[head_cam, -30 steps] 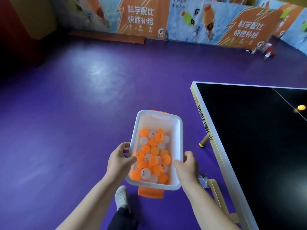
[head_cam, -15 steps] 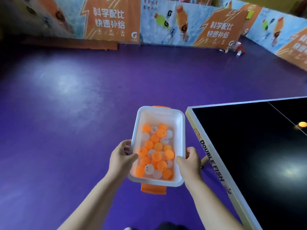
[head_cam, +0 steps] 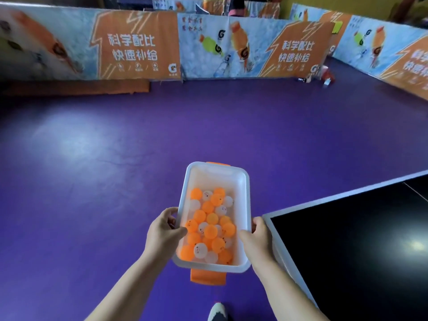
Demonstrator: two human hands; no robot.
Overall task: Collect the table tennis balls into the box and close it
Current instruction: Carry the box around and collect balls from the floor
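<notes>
I carry a white plastic box (head_cam: 245, 198) with orange latches at both ends, held in the air over the purple floor. Several orange and white table tennis balls (head_cam: 209, 228) fill its near half. My left hand (head_cam: 163, 230) grips the box's left rim, thumb over the edge and fingers beneath. On the opposite rim my right hand (head_cam: 258, 235) grips the same way. No lid is on the box.
The black table tennis table (head_cam: 359, 246) with its pale edge fills the lower right, its corner just right of my right hand. Orange and blue barrier boards (head_cam: 231, 47) line the far side. A shoe (head_cam: 216, 312) shows at the bottom. A small red object (head_cam: 325, 74) lies by the barriers.
The view has swung left and up. The table has slid toward the right edge, and the orange ball on it has gone out of view. Both hands keep the same hold on the box.
</notes>
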